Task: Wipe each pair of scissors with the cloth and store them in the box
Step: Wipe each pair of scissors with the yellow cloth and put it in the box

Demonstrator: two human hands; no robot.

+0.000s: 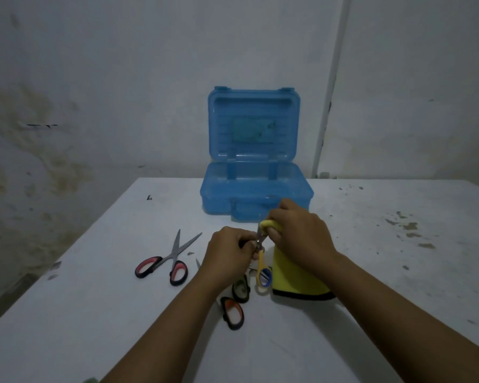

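My left hand (pixel 228 251) grips small scissors with yellow and blue handles (pixel 262 275) near their pivot, blades pointing up. My right hand (pixel 296 233) pinches a yellow cloth (pixel 299 275) around the blades; the rest of the cloth hangs down under my right wrist. An open blue plastic box (pixel 256 189) stands just behind my hands, lid upright. Scissors with pink and black handles (pixel 168 259) lie open on the table to the left. Another pair with black and orange handles (pixel 234 308) lies under my left forearm, its blades mostly hidden.
The white table (pixel 94 313) has stains and flecks at the right (pixel 409 228). A stained wall rises close behind the box, and the table's left edge drops off beside the pink scissors.
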